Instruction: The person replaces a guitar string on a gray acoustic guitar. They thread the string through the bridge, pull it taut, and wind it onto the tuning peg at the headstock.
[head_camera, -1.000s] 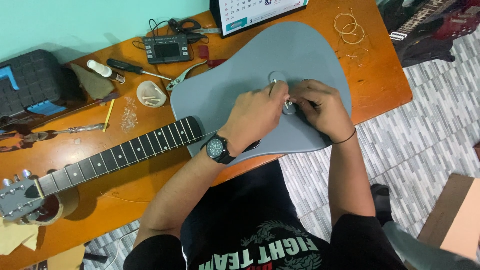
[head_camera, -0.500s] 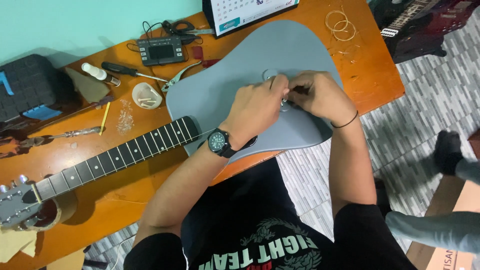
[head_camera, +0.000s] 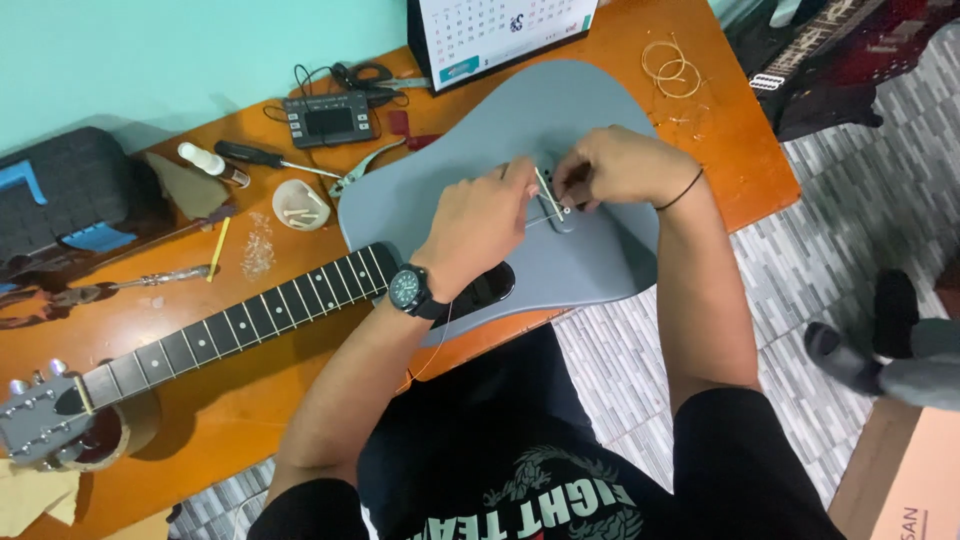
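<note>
Both my hands meet at the bridge (head_camera: 553, 200) of the grey guitar (head_camera: 520, 130) — left hand (head_camera: 478, 222) and right hand (head_camera: 618, 165) pinching a string (head_camera: 437, 345); neck unstrung, restringing barely begun.

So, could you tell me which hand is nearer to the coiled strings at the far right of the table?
Right. The right hand is just below the coiled strings; the left hand sits farther left, over the guitar body.

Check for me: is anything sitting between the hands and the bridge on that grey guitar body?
Nothing visible does. The left hand and right hand both already have their fingers at the bridge on the grey guitar body. The cutters and small bowl lie off to the side on the table.
</note>
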